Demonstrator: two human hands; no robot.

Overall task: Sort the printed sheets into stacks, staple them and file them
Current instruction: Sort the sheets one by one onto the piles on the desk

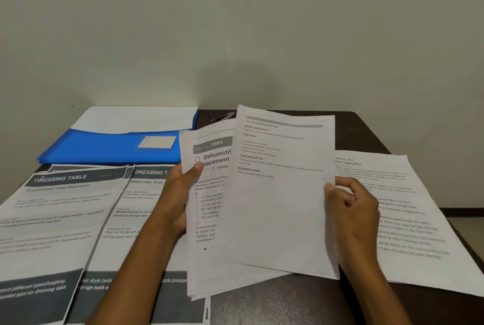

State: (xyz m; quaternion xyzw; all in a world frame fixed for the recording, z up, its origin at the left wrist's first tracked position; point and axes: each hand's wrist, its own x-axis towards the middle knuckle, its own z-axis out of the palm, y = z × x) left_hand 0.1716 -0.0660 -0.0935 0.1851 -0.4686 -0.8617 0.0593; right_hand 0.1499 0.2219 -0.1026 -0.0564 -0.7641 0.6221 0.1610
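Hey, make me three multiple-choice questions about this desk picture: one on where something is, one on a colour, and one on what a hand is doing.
1. Where does the plastic folder lie?
A. far left of the dark table, by the wall
B. under the right hand
C. on the floor

2. What colour is that folder?
A. red
B. blue
C. green

3. What is the right hand doing?
A. resting flat on the table
B. pressing a stapler
C. pinching one white printed sheet at its right edge

Answers: 1 A, it sits behind the two "Dressing Table" sheets, with white paper tucked in it. 2 B, its cover is bright blue. 3 C, thumb and fingers close on the sheet's edge, while the left hand has its grip on the stack of printed sheets headed "2684".
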